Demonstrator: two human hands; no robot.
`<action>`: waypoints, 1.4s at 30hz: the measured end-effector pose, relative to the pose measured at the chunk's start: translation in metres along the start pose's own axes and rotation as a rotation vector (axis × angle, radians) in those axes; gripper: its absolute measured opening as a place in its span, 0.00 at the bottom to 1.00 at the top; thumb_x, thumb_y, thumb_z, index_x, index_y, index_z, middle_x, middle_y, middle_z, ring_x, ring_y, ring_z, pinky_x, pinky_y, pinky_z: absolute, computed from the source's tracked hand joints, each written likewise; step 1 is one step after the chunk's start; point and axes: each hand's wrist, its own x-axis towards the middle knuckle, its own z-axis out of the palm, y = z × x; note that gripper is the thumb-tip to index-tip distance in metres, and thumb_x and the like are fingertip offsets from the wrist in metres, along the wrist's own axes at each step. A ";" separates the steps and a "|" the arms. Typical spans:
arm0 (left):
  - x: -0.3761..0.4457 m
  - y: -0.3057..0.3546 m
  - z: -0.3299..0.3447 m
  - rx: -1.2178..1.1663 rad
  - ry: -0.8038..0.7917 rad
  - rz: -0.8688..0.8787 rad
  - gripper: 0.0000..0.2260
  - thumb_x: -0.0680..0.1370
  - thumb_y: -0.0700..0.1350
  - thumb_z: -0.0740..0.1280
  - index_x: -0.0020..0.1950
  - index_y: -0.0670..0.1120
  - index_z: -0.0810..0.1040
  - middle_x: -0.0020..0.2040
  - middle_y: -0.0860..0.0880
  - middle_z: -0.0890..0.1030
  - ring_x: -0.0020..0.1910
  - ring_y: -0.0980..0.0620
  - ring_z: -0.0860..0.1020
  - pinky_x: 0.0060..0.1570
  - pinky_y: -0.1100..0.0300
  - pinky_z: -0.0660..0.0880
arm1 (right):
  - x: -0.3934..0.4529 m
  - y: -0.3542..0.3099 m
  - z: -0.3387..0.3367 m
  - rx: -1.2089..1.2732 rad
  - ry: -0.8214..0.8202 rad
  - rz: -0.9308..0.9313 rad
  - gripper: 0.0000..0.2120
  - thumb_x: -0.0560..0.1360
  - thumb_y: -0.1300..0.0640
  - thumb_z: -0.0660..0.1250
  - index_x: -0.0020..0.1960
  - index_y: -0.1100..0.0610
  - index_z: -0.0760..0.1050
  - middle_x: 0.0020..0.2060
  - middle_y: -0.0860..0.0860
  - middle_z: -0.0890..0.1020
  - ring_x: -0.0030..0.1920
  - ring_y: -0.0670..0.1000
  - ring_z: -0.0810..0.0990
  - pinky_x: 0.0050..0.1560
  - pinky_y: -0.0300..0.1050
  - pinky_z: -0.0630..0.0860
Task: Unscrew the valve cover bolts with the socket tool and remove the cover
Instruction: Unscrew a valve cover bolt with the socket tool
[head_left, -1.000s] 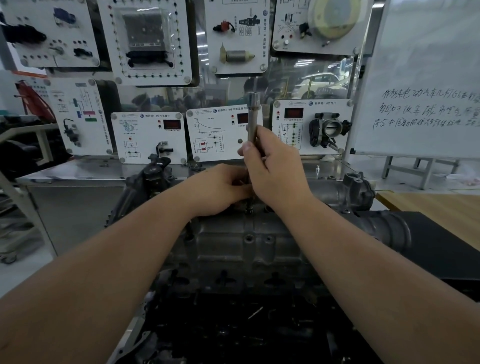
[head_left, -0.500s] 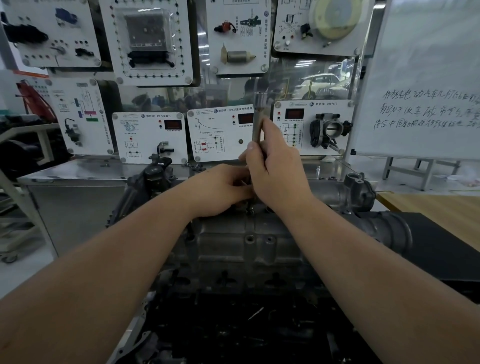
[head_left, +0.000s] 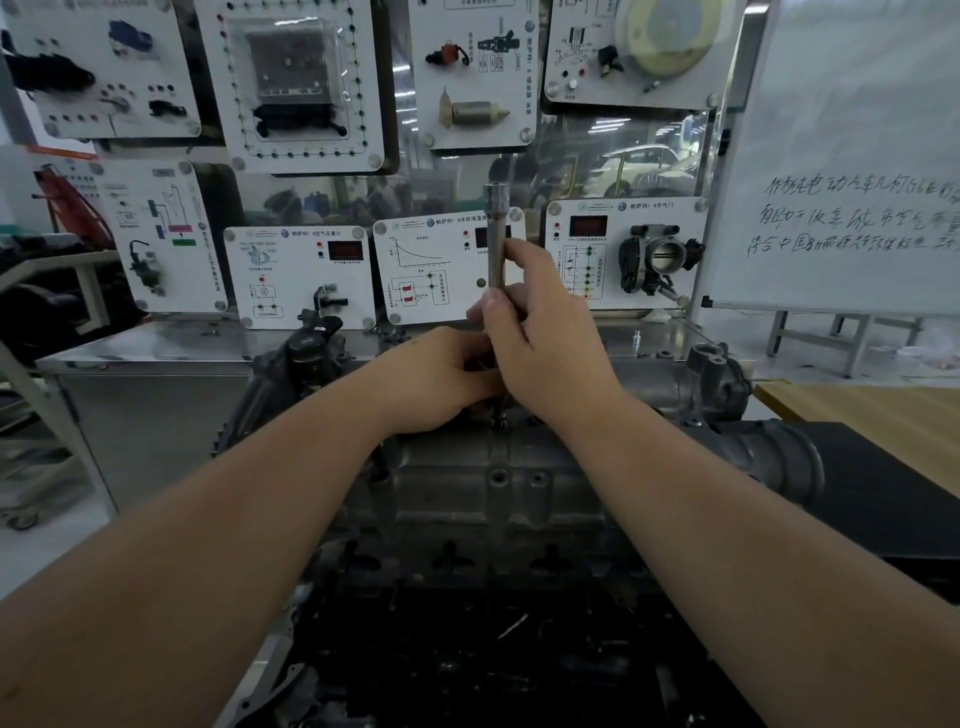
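Note:
A grey metal valve cover (head_left: 467, 483) tops the engine in front of me. A long steel socket tool (head_left: 495, 234) stands upright over a bolt (head_left: 500, 419) at the cover's far edge. My right hand (head_left: 545, 343) grips the tool's shaft with fingers and thumb curled round it. My left hand (head_left: 441, 379) is curled round the tool's lower part just above the bolt; its fingertips are hidden behind my right hand.
Training panels hang behind the engine, among them one with a throttle body (head_left: 660, 260). A whiteboard (head_left: 852, 156) stands at right, above a wooden table (head_left: 883, 410). A black intake duct (head_left: 779, 457) juts from the engine's right end. A steel bench (head_left: 145, 348) lies behind.
My right hand's fingers have shifted on the shaft, its forefinger rising higher up the tool. The tool stays upright on the same bolt; my left hand has barely moved.

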 end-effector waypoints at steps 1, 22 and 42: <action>0.000 0.000 0.000 0.001 0.008 -0.005 0.06 0.82 0.54 0.66 0.46 0.64 0.77 0.43 0.61 0.84 0.43 0.63 0.81 0.46 0.60 0.76 | 0.000 0.000 0.000 0.011 -0.001 0.006 0.20 0.82 0.52 0.65 0.72 0.54 0.68 0.37 0.43 0.82 0.37 0.40 0.79 0.35 0.33 0.72; 0.002 0.001 0.002 -0.023 0.031 -0.002 0.08 0.80 0.56 0.65 0.43 0.67 0.75 0.41 0.65 0.83 0.42 0.68 0.79 0.42 0.64 0.72 | 0.000 -0.003 0.001 -0.094 0.065 -0.044 0.13 0.83 0.55 0.64 0.64 0.61 0.75 0.37 0.46 0.82 0.38 0.47 0.81 0.40 0.44 0.76; 0.000 0.000 0.000 -0.002 -0.018 -0.027 0.14 0.81 0.60 0.62 0.58 0.57 0.82 0.52 0.54 0.85 0.50 0.55 0.82 0.59 0.49 0.78 | 0.000 -0.003 -0.001 0.002 -0.010 0.012 0.25 0.85 0.56 0.57 0.81 0.55 0.59 0.50 0.47 0.85 0.46 0.45 0.83 0.47 0.36 0.77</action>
